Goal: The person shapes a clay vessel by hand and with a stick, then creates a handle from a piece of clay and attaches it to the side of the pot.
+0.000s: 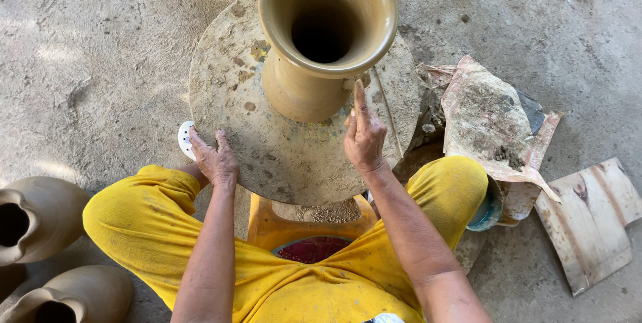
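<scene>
Sitting in the lower half of the frame, a person in yellow clothes works at a round, clay-spattered turntable (281, 156) in the centre. A tall tan wet-clay vase with a wide flared mouth (321, 42) stands upright on the turntable, in the upper centre of the frame. The right hand (364, 136) is raised just right of the vase, fingers held straight and close together, the tip of 1 finger touching the vase under the flared rim; it grips nothing. The left hand (214, 159) lies flat and open on the lower left edge of the turntable, fingers spread, holding nothing. A small white perforated disc (185, 138) sits just beside its fingertips. 2 unfired brown clay pots (40, 219) rest on the concrete floor at the lower left. Crumpled, mud-stained paper (491, 126) lies at the right, with a wooden board (592, 219) beyond it.
</scene>
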